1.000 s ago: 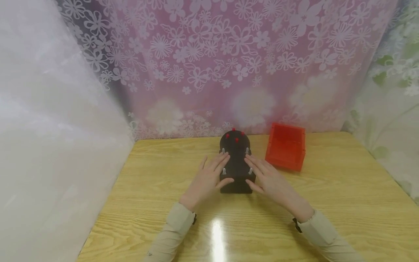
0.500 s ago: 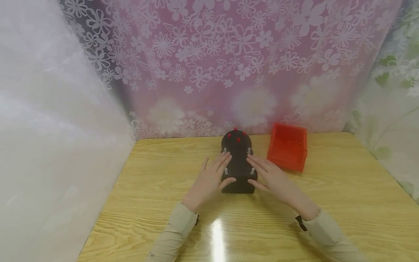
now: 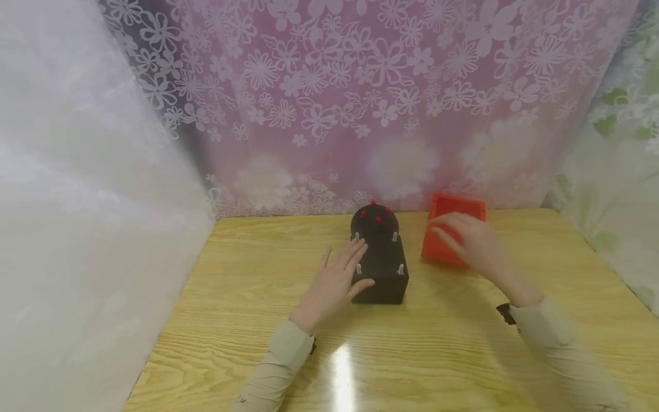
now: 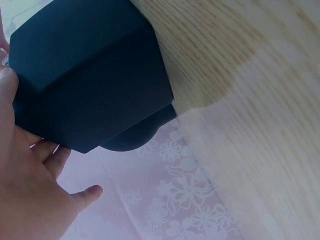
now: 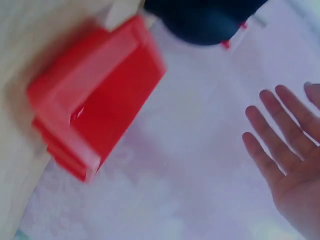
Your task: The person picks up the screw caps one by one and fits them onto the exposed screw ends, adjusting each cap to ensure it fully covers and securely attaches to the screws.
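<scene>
A black box with a rounded back end stands on the table. Several red-headed pegs dot its round end, and metal pins stick up along both sides. My left hand rests at its left side, fingers extended along the top edge; the left wrist view shows the black box beside the thumb and fingers. Over the red bin hovers my right hand, holding nothing. In the right wrist view its fingers are spread, apart from the red bin, where a small shiny thing lies inside.
The wooden table extends to both sides and in front of the box. Behind it hangs a pink flowered curtain. A pale sheet closes off the left side, and a leaf-patterned one the right.
My right hand has left the black box's right side and moved right, over the red bin. The left hand stays at the box, which has kept its place on the table.
</scene>
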### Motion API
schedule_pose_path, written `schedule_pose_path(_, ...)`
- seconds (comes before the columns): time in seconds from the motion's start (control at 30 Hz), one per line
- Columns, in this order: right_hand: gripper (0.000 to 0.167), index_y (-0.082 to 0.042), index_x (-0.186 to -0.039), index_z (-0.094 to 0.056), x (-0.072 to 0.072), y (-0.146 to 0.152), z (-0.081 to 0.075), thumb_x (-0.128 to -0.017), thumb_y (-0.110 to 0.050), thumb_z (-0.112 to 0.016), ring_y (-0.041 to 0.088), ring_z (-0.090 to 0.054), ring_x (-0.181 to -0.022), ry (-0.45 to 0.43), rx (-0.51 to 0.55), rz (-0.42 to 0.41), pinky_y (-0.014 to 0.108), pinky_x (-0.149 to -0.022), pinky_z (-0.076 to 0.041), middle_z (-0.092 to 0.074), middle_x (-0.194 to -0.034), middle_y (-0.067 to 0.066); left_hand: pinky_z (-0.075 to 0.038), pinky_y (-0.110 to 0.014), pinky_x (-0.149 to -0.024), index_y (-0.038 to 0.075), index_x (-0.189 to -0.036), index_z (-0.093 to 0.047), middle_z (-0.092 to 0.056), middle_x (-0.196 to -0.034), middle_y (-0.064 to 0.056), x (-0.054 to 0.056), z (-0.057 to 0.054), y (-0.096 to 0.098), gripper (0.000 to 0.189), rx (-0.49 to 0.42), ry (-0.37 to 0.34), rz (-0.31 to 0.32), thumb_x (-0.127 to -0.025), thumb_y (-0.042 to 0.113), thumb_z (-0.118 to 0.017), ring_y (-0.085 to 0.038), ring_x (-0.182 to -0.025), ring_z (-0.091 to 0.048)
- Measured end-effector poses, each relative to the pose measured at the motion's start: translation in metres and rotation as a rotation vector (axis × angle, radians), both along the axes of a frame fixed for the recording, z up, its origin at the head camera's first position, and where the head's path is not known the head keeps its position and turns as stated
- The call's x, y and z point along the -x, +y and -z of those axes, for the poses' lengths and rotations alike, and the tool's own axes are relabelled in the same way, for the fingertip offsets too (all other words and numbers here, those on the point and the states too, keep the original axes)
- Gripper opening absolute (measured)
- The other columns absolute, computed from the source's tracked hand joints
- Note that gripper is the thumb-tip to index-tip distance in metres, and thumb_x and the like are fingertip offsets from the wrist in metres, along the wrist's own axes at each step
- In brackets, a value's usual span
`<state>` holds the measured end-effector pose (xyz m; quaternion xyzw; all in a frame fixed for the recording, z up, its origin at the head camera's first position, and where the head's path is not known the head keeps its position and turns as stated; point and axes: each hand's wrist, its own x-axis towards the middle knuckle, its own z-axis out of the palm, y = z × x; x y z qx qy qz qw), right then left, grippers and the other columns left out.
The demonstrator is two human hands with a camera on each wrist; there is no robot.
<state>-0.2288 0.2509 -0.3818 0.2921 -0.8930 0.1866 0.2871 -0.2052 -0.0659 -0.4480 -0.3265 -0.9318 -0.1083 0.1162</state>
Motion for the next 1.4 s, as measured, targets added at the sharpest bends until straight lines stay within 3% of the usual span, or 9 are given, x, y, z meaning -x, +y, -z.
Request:
schedule_pose_path(0.23, 0.024, 0.004, -0.117, -0.070, 0.055, 0.024, -0.012, -0.099, -0.011, -0.066, 0.049, -0.060, -0.116, -0.236, -0.124, 0.144, 0.064, -0.099, -0.046, -0.066, -0.125, 0.027, -0.012, -0.057, -0.124, 0.010, -0.162, -0.022, -0.020, -0.169, -0.003, 0.001, 0.000, -0.003, 0.078, -0.027, 0.012, -0.002, -0.104, 0.058, -0.042, -0.018, -0.156, -0.016)
schedule_pose_path(0.33, 0.025, 0.009, -0.116, -0.068, 0.076, 0.030, -0.013, -0.100, -0.009, -0.062, 0.051, -0.059, -0.115, -0.328, -0.194, 0.170, 0.064, -0.098, -0.046, -0.063, -0.127, 0.032, -0.011, -0.057, -0.124, 0.011, -0.163, -0.020, -0.018, -0.169, -0.003, 0.002, 0.001, -0.004, 0.078, -0.034, 0.004, -0.002, -0.104, 0.059, -0.039, -0.017, -0.156, -0.014)
schedule_pose_path(0.5, 0.020, 0.011, -0.100, -0.069, 0.102, 0.037, -0.004, -0.099, -0.007, -0.061, 0.042, -0.067, -0.083, -0.387, -0.293, 0.185, 0.059, -0.080, -0.053, -0.071, -0.091, 0.025, -0.012, -0.057, -0.124, 0.011, -0.162, -0.022, -0.019, -0.169, -0.004, 0.004, 0.001, -0.003, 0.078, -0.036, 0.009, 0.006, -0.104, 0.059, -0.041, -0.018, -0.156, -0.015)
schedule_pose_path(0.6, 0.020, 0.005, -0.084, -0.067, 0.115, 0.041, 0.009, -0.098, -0.007, -0.060, 0.029, -0.059, -0.066, -0.427, -0.339, 0.189, 0.052, -0.069, -0.052, -0.062, -0.071, 0.012, -0.013, -0.057, -0.124, 0.011, -0.162, -0.022, -0.020, -0.169, -0.004, 0.005, 0.001, -0.002, 0.078, -0.022, 0.006, 0.005, -0.104, 0.058, -0.042, -0.019, -0.156, -0.016)
schedule_pose_path(0.67, 0.023, 0.002, -0.078, -0.064, 0.121, 0.043, 0.019, -0.098, -0.007, -0.058, 0.027, -0.056, -0.064, -0.470, -0.351, 0.202, 0.051, -0.066, -0.051, -0.058, -0.067, 0.009, -0.014, -0.057, -0.124, 0.011, -0.162, -0.022, -0.020, -0.169, -0.004, 0.005, 0.001, -0.001, 0.078, -0.014, 0.006, 0.008, -0.103, 0.058, -0.042, -0.019, -0.156, -0.017)
schedule_pose_path(0.8, 0.024, 0.001, -0.079, -0.061, 0.126, 0.048, 0.038, -0.099, -0.008, -0.053, 0.038, -0.064, -0.072, -0.549, -0.354, 0.230, 0.058, -0.069, -0.053, -0.062, -0.073, 0.018, -0.015, -0.058, -0.123, 0.011, -0.162, -0.022, -0.020, -0.169, -0.004, 0.004, 0.001, 0.001, 0.078, -0.010, 0.010, 0.014, -0.103, 0.058, -0.042, -0.019, -0.155, -0.018)
schedule_pose_path(0.97, 0.023, 0.003, -0.081, -0.061, 0.129, 0.053, 0.053, -0.099, -0.006, -0.051, 0.045, -0.066, -0.082, -0.575, -0.364, 0.229, 0.062, -0.075, -0.053, -0.066, -0.081, 0.025, -0.015, -0.057, -0.124, 0.011, -0.163, -0.022, -0.020, -0.169, -0.004, 0.003, 0.001, 0.003, 0.078, -0.013, 0.011, 0.018, -0.103, 0.059, -0.041, -0.019, -0.156, -0.017)
schedule_pose_path(1.27, 0.012, 0.005, -0.086, -0.065, 0.133, 0.056, 0.054, -0.088, 0.008, -0.054, 0.035, -0.062, -0.073, -0.520, -0.316, 0.195, 0.057, -0.068, -0.053, -0.063, -0.076, 0.019, -0.015, -0.057, -0.124, 0.011, -0.162, -0.022, -0.020, -0.169, -0.003, 0.002, 0.001, 0.000, 0.078, -0.018, 0.012, 0.009, -0.104, 0.058, -0.041, -0.018, -0.156, -0.016)
schedule_pose_path(1.4, 0.010, 0.005, -0.084, -0.063, 0.134, 0.056, 0.053, -0.087, 0.010, -0.055, 0.037, -0.062, -0.073, -0.534, -0.344, 0.190, 0.057, -0.068, -0.053, -0.063, -0.077, 0.021, -0.016, -0.056, -0.124, 0.011, -0.162, -0.022, -0.020, -0.168, -0.004, 0.002, 0.002, -0.001, 0.078, -0.010, 0.011, 0.002, -0.103, 0.059, -0.041, -0.018, -0.155, -0.017)
